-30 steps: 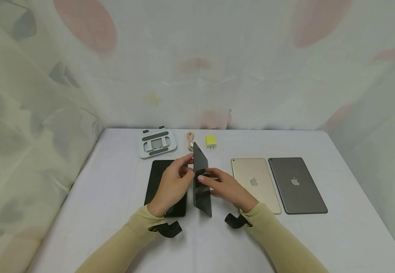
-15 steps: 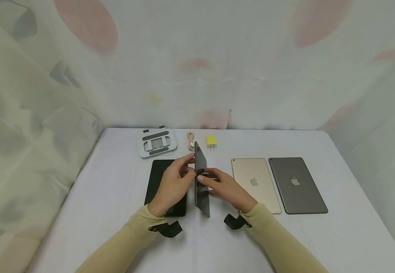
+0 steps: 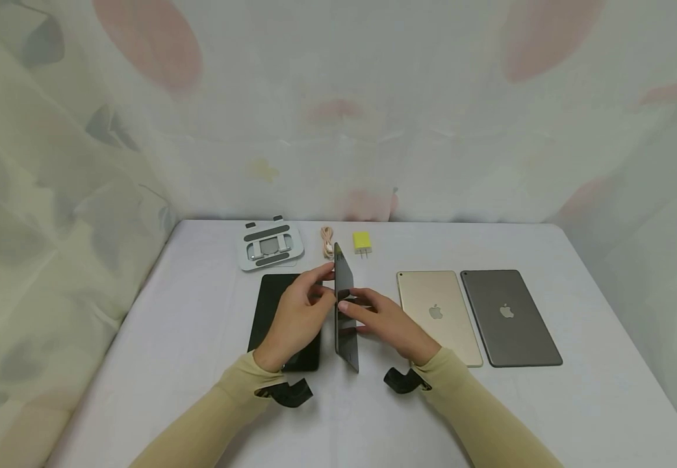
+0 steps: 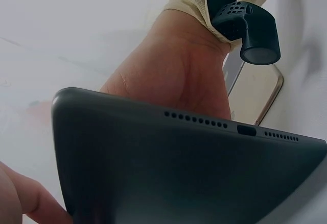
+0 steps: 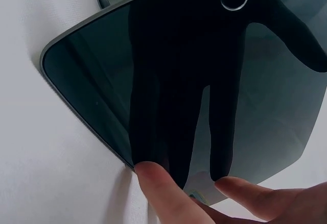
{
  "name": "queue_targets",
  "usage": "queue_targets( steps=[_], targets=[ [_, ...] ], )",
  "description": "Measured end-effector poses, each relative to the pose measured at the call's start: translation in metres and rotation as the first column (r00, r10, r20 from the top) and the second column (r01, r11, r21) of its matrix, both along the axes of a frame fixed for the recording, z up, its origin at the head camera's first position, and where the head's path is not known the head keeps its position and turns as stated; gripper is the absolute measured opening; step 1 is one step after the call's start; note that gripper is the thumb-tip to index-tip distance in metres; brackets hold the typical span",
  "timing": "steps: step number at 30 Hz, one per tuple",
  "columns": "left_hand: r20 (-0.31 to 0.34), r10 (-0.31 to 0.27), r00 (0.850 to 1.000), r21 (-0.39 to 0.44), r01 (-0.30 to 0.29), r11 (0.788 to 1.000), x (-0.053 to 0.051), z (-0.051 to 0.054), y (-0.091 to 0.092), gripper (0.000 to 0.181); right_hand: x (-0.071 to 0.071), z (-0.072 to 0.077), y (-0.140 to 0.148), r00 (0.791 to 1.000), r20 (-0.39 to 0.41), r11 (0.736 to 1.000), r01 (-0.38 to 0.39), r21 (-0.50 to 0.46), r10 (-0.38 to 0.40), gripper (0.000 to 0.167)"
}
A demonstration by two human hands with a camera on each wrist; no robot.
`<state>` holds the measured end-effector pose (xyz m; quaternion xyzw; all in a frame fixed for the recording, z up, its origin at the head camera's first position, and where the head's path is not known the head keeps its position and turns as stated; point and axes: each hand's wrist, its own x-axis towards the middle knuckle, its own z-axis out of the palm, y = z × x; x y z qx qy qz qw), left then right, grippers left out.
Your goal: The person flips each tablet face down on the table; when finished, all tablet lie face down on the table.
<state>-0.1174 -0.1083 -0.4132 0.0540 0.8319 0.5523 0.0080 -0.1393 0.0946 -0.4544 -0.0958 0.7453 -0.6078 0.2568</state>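
Observation:
Between both hands a dark grey tablet (image 3: 345,338) stands on edge, nearly upright. Its black screen (image 5: 184,55) faces the right hand, and the fingers are mirrored in it. From the right side the right hand (image 3: 390,325) holds it, thumb and fingertips on the screen. The left hand (image 3: 294,318) holds it from the other side, with thumb and fingers bent toward the back; their tips are partly hidden. In the left wrist view the plain back (image 4: 153,178) shows, along with a speaker and port edge. Beneath the left hand lies a second tablet (image 3: 268,302), black side up.
To the right lie a gold tablet (image 3: 429,292) and a dark grey tablet (image 3: 510,325), both back up. Toward the rear of the white table (image 3: 169,403) are a folded silver stand (image 3: 262,233), a coiled pinkish cable (image 3: 327,237) and a yellow charger plug (image 3: 362,242).
The held tablet has turned slightly more upright, its lower edge shifting a little left and its upper edge a little right. Both hands stay nearly in place.

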Motion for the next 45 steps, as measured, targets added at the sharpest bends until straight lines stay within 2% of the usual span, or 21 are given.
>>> queue_targets(
  steps=[8,25,31,38,45],
  targets=[
    [-0.014,-0.022,1.0,0.013,0.022,1.0,0.0,0.0,0.0,0.05,0.001,0.003,0.0,1.0,0.018,1.0,0.01,-0.019,-0.01,0.078],
    [-0.017,-0.054,0.998,0.039,0.055,0.998,0.0,-0.002,-0.001,0.053,0.001,0.006,0.002,0.999,0.026,0.997,-0.031,-0.073,0.033,0.073],
    [-0.023,-0.082,0.996,0.046,0.083,0.996,-0.001,-0.003,-0.001,0.054,0.0,0.008,0.004,0.998,0.028,0.994,-0.056,-0.089,0.059,0.072],
    [0.018,-0.118,0.993,0.039,0.118,0.992,-0.004,-0.008,0.0,0.058,0.0,0.019,0.011,0.999,-0.025,0.999,-0.044,-0.033,0.043,0.071],
    [0.055,-0.143,0.988,-0.025,0.144,0.989,-0.006,-0.016,0.002,0.057,-0.001,0.033,0.022,0.994,-0.106,1.0,-0.002,-0.009,0.001,0.072]
  ],
)
